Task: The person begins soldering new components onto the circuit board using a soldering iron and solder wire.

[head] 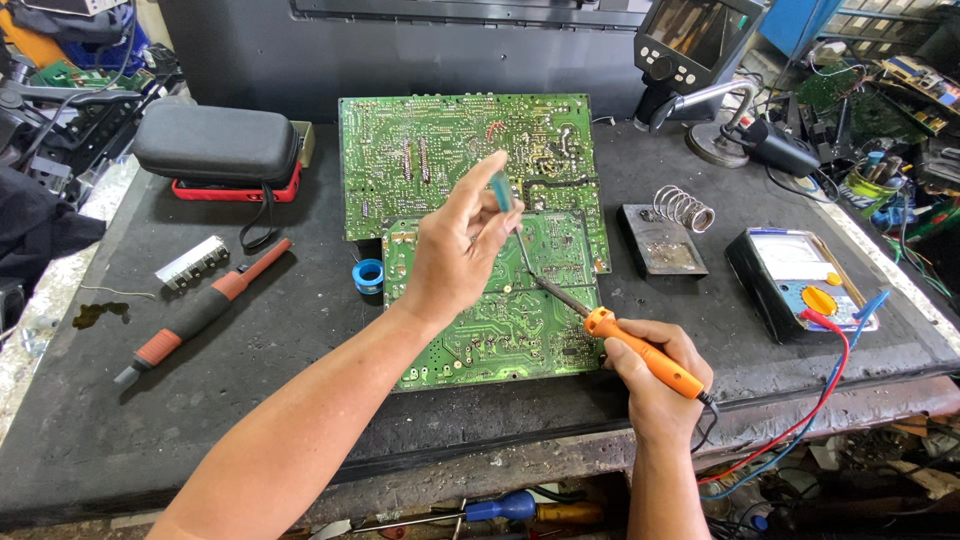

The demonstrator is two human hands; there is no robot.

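My right hand (655, 385) grips an orange soldering iron (640, 350) by its handle, with the metal tip resting on the smaller green circuit board (500, 325). My left hand (455, 250) hovers above that board and pinches a thin tool with a teal handle (500, 190) that points down toward the iron's tip. A larger green circuit board (440, 150) lies behind, partly under the smaller one. A small blue roll (368, 274) sits at the boards' left edge.
A dark mat covers the bench (150, 420). At left lie a black zip case (215, 142), a metal part (192, 262) and a red-and-black tool (200, 312). At right stand a soldering stand with coil (665, 232), a multimeter (800, 280) with red and blue leads, and a screen microscope (690, 45).
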